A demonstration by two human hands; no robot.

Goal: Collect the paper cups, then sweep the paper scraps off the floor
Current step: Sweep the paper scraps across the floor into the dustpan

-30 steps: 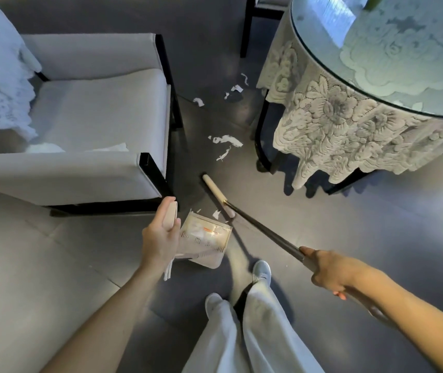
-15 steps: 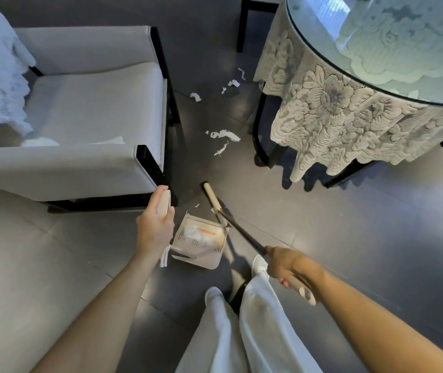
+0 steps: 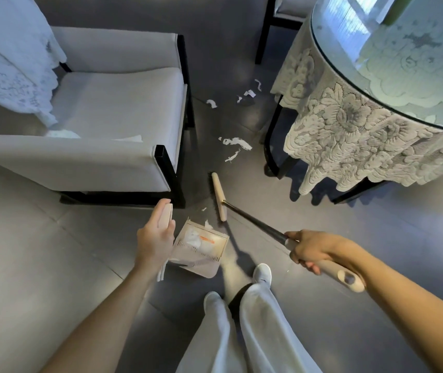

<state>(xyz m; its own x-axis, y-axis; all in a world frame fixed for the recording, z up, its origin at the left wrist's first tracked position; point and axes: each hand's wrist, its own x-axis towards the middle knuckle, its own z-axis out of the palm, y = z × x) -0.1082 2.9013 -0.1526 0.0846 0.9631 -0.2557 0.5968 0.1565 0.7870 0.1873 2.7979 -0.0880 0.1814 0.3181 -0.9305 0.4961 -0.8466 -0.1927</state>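
My left hand [image 3: 155, 235] grips the upright handle of a beige dustpan [image 3: 200, 247] that stands on the dark floor and holds white paper. My right hand [image 3: 313, 250] grips the long broom handle near its beige end. The broom head [image 3: 219, 196] rests on the floor just beyond the dustpan's mouth, with small scraps [image 3: 206, 217] between them. More white paper scraps [image 3: 235, 142] lie farther ahead, and another cluster of scraps [image 3: 248, 93] lies near the table leg. No paper cups show.
A grey armchair [image 3: 102, 146] with a black frame stands to the left. A round glass-topped table [image 3: 392, 84] with a lace cloth stands to the right, its black legs near the scraps. My white shoes [image 3: 262, 273] are just behind the dustpan.
The broom head has been pulled in toward the dustpan. My right hand came closer in along the handle, then settled at its beige end. The left hand stays on the dustpan handle.
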